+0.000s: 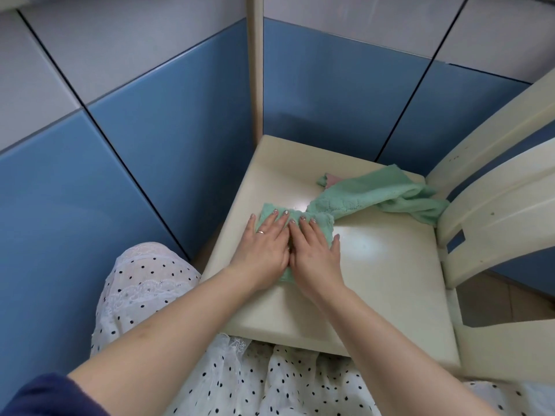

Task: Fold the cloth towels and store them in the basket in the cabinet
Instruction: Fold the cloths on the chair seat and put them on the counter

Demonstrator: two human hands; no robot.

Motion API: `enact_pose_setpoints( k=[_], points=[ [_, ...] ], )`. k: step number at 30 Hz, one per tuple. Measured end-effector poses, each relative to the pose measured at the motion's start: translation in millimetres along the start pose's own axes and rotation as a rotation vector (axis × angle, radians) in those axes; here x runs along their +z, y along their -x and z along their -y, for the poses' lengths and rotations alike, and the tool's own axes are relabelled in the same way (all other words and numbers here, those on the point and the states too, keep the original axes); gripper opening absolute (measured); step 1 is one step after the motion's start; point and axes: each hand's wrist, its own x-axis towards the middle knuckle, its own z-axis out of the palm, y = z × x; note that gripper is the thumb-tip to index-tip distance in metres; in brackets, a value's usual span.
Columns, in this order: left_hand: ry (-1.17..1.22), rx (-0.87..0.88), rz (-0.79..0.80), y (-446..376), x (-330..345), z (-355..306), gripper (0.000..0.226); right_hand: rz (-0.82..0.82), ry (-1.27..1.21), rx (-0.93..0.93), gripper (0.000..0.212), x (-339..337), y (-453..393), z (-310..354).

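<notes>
A folded mint-green cloth towel (326, 225) lies on the cream seat of a chair (375, 265). My left hand (264, 247) and my right hand (315, 253) press flat on it side by side, fingers straight, covering most of it. A second mint-green towel (369, 192) lies crumpled toward the back of the seat, with a bit of pink cloth (332, 180) showing under its far corner. No basket or cabinet interior is in view.
The chair's cream backrest (495, 187) rises on the right. Blue and grey panels (168, 115) form a corner behind and to the left of the seat. A white dotted skirt (144, 283) is at the seat's near edge.
</notes>
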Motion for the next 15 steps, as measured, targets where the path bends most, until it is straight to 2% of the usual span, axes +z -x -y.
enact_pose_setpoints(
  k=[5,11,15],
  points=[
    [0.086,-0.083,0.004,0.6,3.3,10.8,0.063,0.032,0.101,0.039,0.056,0.1,2.9,-12.2],
    [0.137,-0.157,0.031,5.1,5.8,23.4,0.071,0.069,0.093,0.142,0.071,0.1,6.8,-20.6],
    [0.128,-0.159,0.054,4.3,2.6,23.1,0.071,0.108,0.06,0.131,0.073,-3.6,2.8,-21.6]
  ],
)
